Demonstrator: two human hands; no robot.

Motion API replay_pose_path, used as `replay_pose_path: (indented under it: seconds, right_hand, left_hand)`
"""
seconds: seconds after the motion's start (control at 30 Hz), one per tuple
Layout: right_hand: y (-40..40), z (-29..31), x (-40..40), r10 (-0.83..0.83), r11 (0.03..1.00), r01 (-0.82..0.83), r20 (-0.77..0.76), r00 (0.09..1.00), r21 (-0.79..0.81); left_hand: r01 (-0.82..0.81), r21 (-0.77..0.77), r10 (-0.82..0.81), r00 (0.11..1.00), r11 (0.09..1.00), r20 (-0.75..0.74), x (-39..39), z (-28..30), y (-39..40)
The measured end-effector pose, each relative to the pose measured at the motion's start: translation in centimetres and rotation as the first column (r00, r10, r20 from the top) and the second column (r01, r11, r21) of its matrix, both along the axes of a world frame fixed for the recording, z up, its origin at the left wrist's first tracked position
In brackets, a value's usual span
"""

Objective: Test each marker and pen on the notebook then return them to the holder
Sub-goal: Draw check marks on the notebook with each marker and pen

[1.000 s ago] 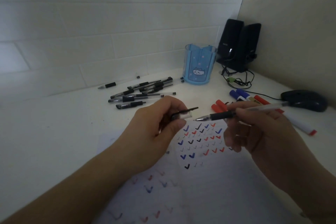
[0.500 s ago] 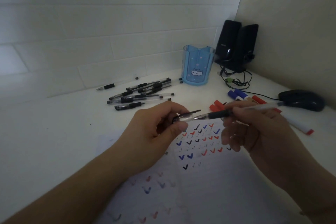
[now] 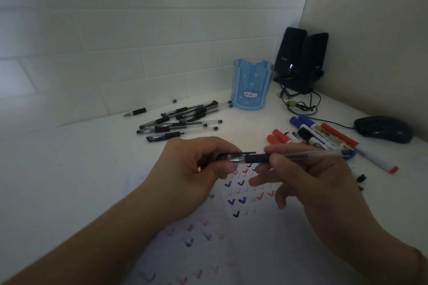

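My right hand (image 3: 308,183) grips a clear pen (image 3: 301,157) with a black grip, held level above the notebook (image 3: 243,245). My left hand (image 3: 196,176) pinches the pen's cap (image 3: 231,157), which sits over the tip. The notebook page carries several red, blue and black tick marks. The blue holder (image 3: 252,87) with a cat face stands at the back by the wall. Several black pens (image 3: 183,120) lie to its left, and red, blue and black markers (image 3: 312,134) lie to the right.
Two black speakers (image 3: 301,60) with tangled cables stand in the corner. A dark mouse (image 3: 384,129) sits at the right edge. Small dark caps (image 3: 361,178) lie right of my right hand. A tiled wall runs behind the white desk (image 3: 69,169).
The cap in my left hand and the pen in my right hand came together; the tip, bare a second ago, is now inside the cap.
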State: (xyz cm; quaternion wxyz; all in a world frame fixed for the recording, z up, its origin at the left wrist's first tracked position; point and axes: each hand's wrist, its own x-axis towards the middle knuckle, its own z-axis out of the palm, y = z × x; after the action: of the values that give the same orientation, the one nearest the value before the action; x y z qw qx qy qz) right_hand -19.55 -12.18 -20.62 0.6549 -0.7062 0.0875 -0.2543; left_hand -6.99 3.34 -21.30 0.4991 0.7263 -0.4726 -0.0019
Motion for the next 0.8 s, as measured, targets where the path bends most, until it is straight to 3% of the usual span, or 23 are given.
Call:
replay_pose_path:
  seconds: [0.17,0.23,0.3,0.33,0.37,0.43,0.47,0.53,0.63,0.73,0.8]
  right_hand:
    - [1.1,-0.1,0.5,-0.054,0.971,0.043,-0.038,0.998,-0.234]
    - [0.3,0.5,0.6,-0.054,0.978,0.057,0.018,0.998,-0.203]
    - [-1.4,1.6,0.2,-0.114,0.976,0.121,0.048,0.992,-0.181]
    - [-2.7,2.1,0.0,-0.205,0.943,0.201,0.015,0.979,-0.267]
    - [-4.1,2.2,-0.3,-0.329,0.859,0.28,-0.041,0.944,-0.429]
    - [-7.3,2.1,-0.8,-0.561,0.596,0.291,-0.129,0.818,-0.749]
    - [-8.6,2.0,-1.0,-0.643,0.491,0.236,-0.166,0.748,-0.838]
    - [-10.3,1.6,-1.2,-0.724,0.402,0.121,-0.234,0.649,-0.908]
    - [-11.1,1.0,-1.3,-0.724,0.433,-0.078,-0.398,0.563,-0.898]
    - [-11.2,0.7,-1.2,-0.667,0.53,-0.104,-0.489,0.562,-0.842]
    - [-11.1,0.8,-1.2,-0.662,0.543,-0.114,-0.508,0.552,-0.832]
  left_hand:
    - [0.067,0.055,-0.068,0.998,0.996,0.017,-1.1,0.9,-0.8]
    - [0.064,0.115,-0.07,0.996,0.991,0.048,-0.5,0.8,-0.8]
    - [-0.043,0.169,0.022,0.992,0.985,0.124,1.5,0.1,0.0]
    - [-0.142,0.199,0.103,0.975,0.97,0.198,2.8,-0.2,0.6]
    - [-0.263,0.225,0.193,0.937,0.938,0.29,4.2,-0.8,1.1]
    - [-0.47,0.262,0.341,0.842,0.843,0.417,6.5,-1.6,2.0]
    - [-0.543,0.295,0.406,0.813,0.786,0.418,7.2,-1.7,2.3]
    - [-0.634,0.364,0.51,0.77,0.682,0.383,8.0,-1.8,2.5]
    - [-0.681,0.413,0.537,0.731,0.604,0.42,8.3,-2.4,2.5]
    - [-0.726,0.395,0.583,0.688,0.563,0.432,8.6,-2.8,2.6]
    - [-0.735,0.402,0.604,0.678,0.546,0.419,8.8,-2.8,2.6]
